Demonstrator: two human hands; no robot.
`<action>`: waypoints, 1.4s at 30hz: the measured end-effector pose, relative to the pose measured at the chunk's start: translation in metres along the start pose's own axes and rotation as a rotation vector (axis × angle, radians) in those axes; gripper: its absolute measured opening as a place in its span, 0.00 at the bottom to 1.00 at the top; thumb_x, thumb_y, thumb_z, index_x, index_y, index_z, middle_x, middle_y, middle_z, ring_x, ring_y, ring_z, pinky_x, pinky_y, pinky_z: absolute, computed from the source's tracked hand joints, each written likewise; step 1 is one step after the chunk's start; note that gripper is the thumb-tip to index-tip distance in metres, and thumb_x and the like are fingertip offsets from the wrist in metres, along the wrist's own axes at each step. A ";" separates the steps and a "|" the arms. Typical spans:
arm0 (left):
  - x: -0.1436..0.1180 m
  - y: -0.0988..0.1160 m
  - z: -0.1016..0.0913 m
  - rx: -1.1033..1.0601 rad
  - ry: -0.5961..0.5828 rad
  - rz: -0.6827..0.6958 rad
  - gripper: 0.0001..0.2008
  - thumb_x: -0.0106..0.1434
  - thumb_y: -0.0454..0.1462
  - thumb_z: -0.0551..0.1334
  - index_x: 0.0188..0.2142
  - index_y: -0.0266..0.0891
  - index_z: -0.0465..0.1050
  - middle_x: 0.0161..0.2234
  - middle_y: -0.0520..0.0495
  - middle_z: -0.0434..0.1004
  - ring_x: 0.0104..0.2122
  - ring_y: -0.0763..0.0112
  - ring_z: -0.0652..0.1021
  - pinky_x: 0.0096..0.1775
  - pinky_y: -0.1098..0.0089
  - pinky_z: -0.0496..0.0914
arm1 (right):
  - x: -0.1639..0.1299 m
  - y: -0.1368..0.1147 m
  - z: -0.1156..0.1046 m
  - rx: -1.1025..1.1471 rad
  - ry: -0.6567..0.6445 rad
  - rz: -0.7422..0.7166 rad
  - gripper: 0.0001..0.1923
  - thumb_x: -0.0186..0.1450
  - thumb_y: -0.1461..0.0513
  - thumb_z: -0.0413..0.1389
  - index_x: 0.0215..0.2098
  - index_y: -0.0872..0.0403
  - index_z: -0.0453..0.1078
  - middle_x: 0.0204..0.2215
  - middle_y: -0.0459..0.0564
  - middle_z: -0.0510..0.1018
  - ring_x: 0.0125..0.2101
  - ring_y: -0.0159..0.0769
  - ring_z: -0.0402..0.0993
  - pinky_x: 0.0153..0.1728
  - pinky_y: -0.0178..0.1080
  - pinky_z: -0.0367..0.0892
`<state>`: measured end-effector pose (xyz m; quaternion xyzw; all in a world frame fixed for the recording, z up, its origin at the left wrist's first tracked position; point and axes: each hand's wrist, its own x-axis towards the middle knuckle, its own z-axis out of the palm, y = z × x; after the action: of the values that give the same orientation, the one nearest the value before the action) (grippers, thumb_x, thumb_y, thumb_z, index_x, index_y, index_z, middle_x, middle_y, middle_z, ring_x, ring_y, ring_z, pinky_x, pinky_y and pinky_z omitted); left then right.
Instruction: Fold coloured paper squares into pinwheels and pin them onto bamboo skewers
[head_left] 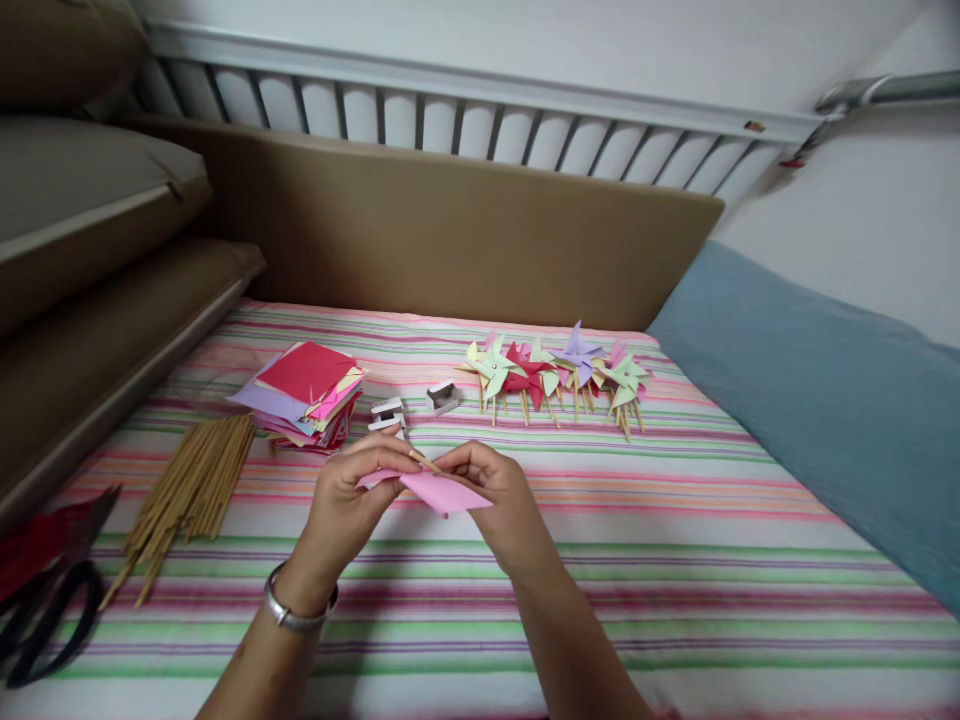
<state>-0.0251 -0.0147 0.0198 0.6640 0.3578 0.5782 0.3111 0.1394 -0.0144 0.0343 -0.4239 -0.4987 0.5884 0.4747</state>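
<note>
A pink paper pinwheel is held between my two hands over the striped cloth. My left hand, with a silver bangle at the wrist, is closed with thumb and fingers on the paper's left side. A thin wooden stick lies across the top of the paper and runs into my right hand. The right fingers are closed around the stick; the right thumb is mostly hidden behind the paper. Just beyond my hands sit small open white boxes, their contents too small to make out.
Finished pinwheels in several colours lie at the back right. Stacked coloured paper squares and a bundle of wooden sticks are on the left, with black-handled scissors nearer. A brown padded board stands behind.
</note>
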 end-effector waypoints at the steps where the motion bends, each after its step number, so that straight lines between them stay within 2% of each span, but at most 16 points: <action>1: 0.000 0.000 0.000 -0.002 0.001 -0.002 0.06 0.54 0.31 0.65 0.30 0.44 0.78 0.32 0.49 0.79 0.35 0.67 0.77 0.52 0.58 0.63 | 0.000 0.000 0.000 -0.002 0.000 -0.003 0.07 0.53 0.60 0.62 0.26 0.55 0.70 0.21 0.46 0.76 0.20 0.30 0.70 0.20 0.32 0.64; 6: 0.000 0.000 0.000 -0.012 -0.002 -0.015 0.06 0.54 0.31 0.65 0.30 0.44 0.78 0.32 0.49 0.79 0.35 0.68 0.77 0.52 0.59 0.63 | -0.003 -0.002 0.001 -0.088 -0.004 -0.068 0.04 0.53 0.65 0.59 0.28 0.55 0.73 0.22 0.45 0.74 0.22 0.30 0.70 0.22 0.32 0.65; 10: -0.001 -0.001 0.002 -0.039 0.021 -0.070 0.05 0.53 0.31 0.65 0.29 0.43 0.77 0.32 0.49 0.78 0.36 0.68 0.77 0.52 0.59 0.64 | -0.001 -0.003 0.001 -0.229 0.052 -0.182 0.11 0.50 0.71 0.57 0.28 0.52 0.76 0.27 0.45 0.73 0.27 0.31 0.71 0.27 0.32 0.66; 15: -0.001 -0.001 0.005 -0.073 0.047 -0.123 0.05 0.51 0.31 0.66 0.27 0.43 0.76 0.30 0.50 0.79 0.34 0.67 0.77 0.54 0.56 0.61 | -0.001 -0.004 0.000 -0.302 0.081 -0.235 0.12 0.52 0.71 0.56 0.28 0.51 0.77 0.27 0.46 0.75 0.31 0.33 0.72 0.32 0.34 0.67; 27: 0.000 0.005 0.007 -0.061 0.087 -0.162 0.06 0.50 0.29 0.65 0.24 0.42 0.76 0.27 0.50 0.79 0.31 0.67 0.77 0.53 0.55 0.62 | -0.002 -0.003 0.003 -0.336 0.090 -0.248 0.15 0.52 0.72 0.53 0.29 0.50 0.77 0.27 0.46 0.73 0.30 0.33 0.72 0.33 0.34 0.65; 42: -0.001 0.000 0.007 -0.075 0.106 -0.169 0.03 0.50 0.33 0.66 0.23 0.42 0.75 0.27 0.51 0.79 0.30 0.68 0.77 0.53 0.55 0.62 | -0.001 0.000 0.005 -0.357 0.086 -0.254 0.12 0.54 0.71 0.52 0.24 0.52 0.75 0.25 0.46 0.72 0.29 0.33 0.69 0.32 0.34 0.64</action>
<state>-0.0181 -0.0154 0.0183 0.5877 0.4068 0.5972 0.3639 0.1343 -0.0166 0.0352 -0.4598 -0.6236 0.4078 0.4831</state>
